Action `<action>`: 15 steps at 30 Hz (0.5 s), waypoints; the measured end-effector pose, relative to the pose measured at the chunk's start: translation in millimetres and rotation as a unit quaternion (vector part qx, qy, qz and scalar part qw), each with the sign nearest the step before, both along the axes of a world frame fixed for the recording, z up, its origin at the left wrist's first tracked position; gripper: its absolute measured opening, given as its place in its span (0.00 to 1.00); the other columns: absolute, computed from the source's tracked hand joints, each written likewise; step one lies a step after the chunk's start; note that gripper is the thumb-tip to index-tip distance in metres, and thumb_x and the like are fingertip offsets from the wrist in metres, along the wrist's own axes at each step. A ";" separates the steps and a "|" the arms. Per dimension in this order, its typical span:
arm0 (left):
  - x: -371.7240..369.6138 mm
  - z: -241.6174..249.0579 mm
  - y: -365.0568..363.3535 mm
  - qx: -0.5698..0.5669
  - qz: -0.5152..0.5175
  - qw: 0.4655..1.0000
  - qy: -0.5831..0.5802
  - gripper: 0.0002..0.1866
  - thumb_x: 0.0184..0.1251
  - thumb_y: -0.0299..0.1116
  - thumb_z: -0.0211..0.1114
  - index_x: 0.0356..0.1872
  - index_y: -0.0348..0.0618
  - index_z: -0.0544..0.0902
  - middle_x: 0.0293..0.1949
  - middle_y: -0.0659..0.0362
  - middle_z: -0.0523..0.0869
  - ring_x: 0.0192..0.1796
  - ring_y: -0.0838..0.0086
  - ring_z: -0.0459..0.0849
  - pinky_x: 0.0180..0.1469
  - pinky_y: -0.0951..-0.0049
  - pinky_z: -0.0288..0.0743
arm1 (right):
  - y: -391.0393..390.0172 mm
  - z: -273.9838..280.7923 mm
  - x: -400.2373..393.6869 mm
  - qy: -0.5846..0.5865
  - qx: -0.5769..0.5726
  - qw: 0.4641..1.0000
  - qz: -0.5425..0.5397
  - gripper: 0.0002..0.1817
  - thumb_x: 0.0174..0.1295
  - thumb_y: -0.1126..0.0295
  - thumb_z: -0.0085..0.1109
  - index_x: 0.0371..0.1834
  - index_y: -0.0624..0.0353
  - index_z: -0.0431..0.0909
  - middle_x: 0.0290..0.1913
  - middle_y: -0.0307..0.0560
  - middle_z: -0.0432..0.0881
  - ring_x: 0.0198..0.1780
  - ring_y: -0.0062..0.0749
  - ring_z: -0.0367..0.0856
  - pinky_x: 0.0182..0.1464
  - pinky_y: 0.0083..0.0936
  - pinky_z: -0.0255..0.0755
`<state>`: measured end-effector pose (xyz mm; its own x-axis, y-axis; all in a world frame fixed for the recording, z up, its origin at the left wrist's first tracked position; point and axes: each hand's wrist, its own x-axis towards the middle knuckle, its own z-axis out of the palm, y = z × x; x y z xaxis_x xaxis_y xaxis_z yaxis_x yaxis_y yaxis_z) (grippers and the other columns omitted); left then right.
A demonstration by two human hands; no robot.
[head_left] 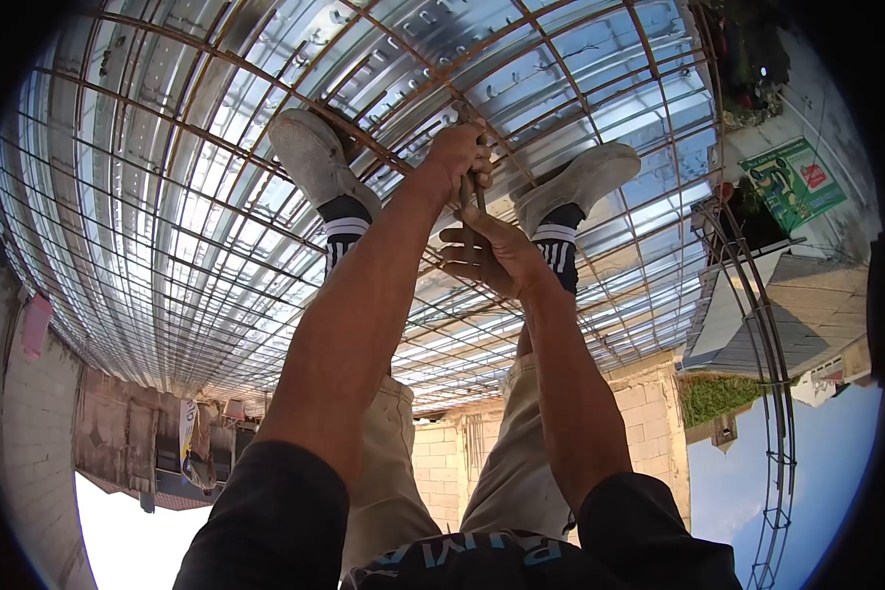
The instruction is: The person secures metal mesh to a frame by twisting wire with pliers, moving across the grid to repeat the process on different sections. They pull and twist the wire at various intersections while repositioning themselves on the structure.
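Note:
My left hand (458, 152) is closed in a fist around what look like rusty pincers (470, 202). Their head reaches up to a crossing of the reinforcing bars, and their handles point down toward my body. Just below, my right hand (497, 254) has its fingers stretched out and apart, with the thumb and palm beside the handle ends. Under both hands lies a mesh of rusty reinforcing bars (551, 37) over shiny corrugated metal decking (600, 103). Any wire at the crossing is too small to make out.
My grey shoes (310, 157) stand on the mesh to either side of my hands. A long bundle of bars with stirrups (772, 364) sticks out at the right. A green banner (795, 184), a block wall (438, 457) and a grey wall (39, 423) border the deck.

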<state>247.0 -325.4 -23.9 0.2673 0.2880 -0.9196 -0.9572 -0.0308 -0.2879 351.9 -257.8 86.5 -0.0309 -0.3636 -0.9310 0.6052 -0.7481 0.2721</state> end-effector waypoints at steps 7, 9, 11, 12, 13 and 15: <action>17.0 -12.8 10.5 0.015 -0.583 0.678 0.447 0.10 0.66 0.35 0.59 0.30 0.39 0.80 0.21 0.55 0.79 0.23 0.62 0.80 0.27 0.61 0.76 | -13.7 -17.1 -10.3 0.109 0.274 0.831 0.472 0.23 0.59 0.57 0.64 0.40 0.72 0.77 0.35 0.56 0.84 0.40 0.50 0.85 0.44 0.45 0.74; 15.4 -15.2 8.4 0.044 -0.675 0.500 0.541 0.08 0.60 0.31 0.62 0.29 0.37 0.85 0.23 0.48 0.85 0.29 0.56 0.86 0.31 0.58 0.80 | -29.1 -33.9 8.1 0.104 0.322 0.841 0.422 0.18 0.62 0.60 0.61 0.30 0.68 0.78 0.23 0.48 0.81 0.28 0.41 0.83 0.34 0.40 0.74; 21.5 -11.8 7.0 0.031 -0.671 0.486 0.559 0.08 0.55 0.30 0.63 0.28 0.36 0.87 0.27 0.44 0.87 0.34 0.53 0.89 0.36 0.58 0.83 | -23.7 -29.5 1.1 0.033 0.219 0.928 0.301 0.17 0.64 0.60 0.61 0.28 0.65 0.77 0.21 0.41 0.76 0.24 0.31 0.77 0.28 0.32 0.69; 23.7 -12.7 6.2 0.030 -0.663 0.516 0.541 0.09 0.57 0.31 0.63 0.29 0.36 0.86 0.27 0.44 0.86 0.33 0.54 0.88 0.36 0.58 0.82 | -19.3 -25.1 -3.1 -0.006 0.165 0.957 0.237 0.16 0.64 0.60 0.61 0.27 0.63 0.76 0.20 0.38 0.74 0.22 0.25 0.75 0.24 0.28 0.67; 23.4 -14.1 6.9 0.028 -0.655 0.546 0.522 0.09 0.59 0.31 0.62 0.30 0.35 0.86 0.26 0.44 0.86 0.33 0.54 0.88 0.36 0.58 0.82 | -16.6 -21.1 -5.1 -0.014 0.136 0.976 0.170 0.14 0.67 0.61 0.60 0.30 0.59 0.76 0.19 0.31 0.66 0.20 0.15 0.64 0.21 0.18 0.57; 23.0 -15.5 5.0 -0.017 -0.569 0.695 0.440 0.14 0.62 0.40 0.63 0.30 0.38 0.87 0.35 0.45 0.88 0.40 0.59 0.90 0.40 0.60 0.82 | -6.6 -24.6 2.9 0.000 0.030 0.998 0.053 0.11 0.69 0.62 0.58 0.34 0.58 0.75 0.21 0.31 0.66 0.21 0.15 0.63 0.22 0.19 0.56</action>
